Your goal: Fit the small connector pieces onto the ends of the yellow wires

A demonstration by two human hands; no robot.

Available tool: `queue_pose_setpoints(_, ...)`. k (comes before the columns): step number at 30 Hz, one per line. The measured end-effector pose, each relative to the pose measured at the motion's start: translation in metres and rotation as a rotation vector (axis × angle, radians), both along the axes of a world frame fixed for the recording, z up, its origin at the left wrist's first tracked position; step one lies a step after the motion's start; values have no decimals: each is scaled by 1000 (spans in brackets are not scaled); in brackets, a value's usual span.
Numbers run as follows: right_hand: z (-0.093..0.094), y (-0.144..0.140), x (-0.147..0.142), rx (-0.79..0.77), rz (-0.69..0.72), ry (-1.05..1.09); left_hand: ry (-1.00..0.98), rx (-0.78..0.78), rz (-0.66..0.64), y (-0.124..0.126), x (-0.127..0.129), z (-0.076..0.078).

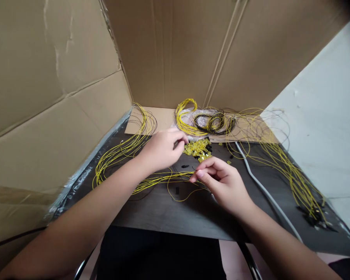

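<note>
My left hand (pixel 162 149) hovers over the dark table (pixel 169 212), its fingertips pinched at the edge of a small pile of yellow connectors (pixel 198 149); whether it grips one I cannot tell. My right hand (pixel 221 182) pinches the ends of a bundle of thin yellow wires (pixel 160 179) that runs leftward across the table under my left wrist. A single loose yellow wire (pixel 181 197) loops below the bundle.
Coils of yellow and black wire (pixel 205 122) lie at the back on a plastic bag. More yellow wires (pixel 291 171) trail to the right front, another bundle (pixel 125 149) to the left. A grey cable (pixel 265 190) crosses diagonally. Cardboard walls (pixel 55 89) enclose left and back.
</note>
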State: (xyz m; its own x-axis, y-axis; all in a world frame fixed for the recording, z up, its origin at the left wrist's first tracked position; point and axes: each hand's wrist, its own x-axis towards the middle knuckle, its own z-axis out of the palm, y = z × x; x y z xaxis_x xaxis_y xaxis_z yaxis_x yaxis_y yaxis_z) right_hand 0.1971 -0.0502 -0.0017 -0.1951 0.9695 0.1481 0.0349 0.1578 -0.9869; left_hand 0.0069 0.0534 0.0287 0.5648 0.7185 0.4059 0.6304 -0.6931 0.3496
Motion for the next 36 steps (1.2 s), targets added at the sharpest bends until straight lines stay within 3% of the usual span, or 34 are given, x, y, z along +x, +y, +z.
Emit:
queue_pose_setpoints(5,3,-2,0,-33,-7,48,-296,-206,-191,-46,-7,2)
queue_pose_setpoints(11,4,-4,-2,38,-8,-3,-457,-192,-332,-56,-5,-13)
queue_pose_setpoints(28,10,-13,-4,157,-51,-76,-503,-172,-318,-65,-5,-19)
queue_pose_setpoints(36,10,-15,-3,150,-3,-58,-522,-158,-311,-66,-4,-19)
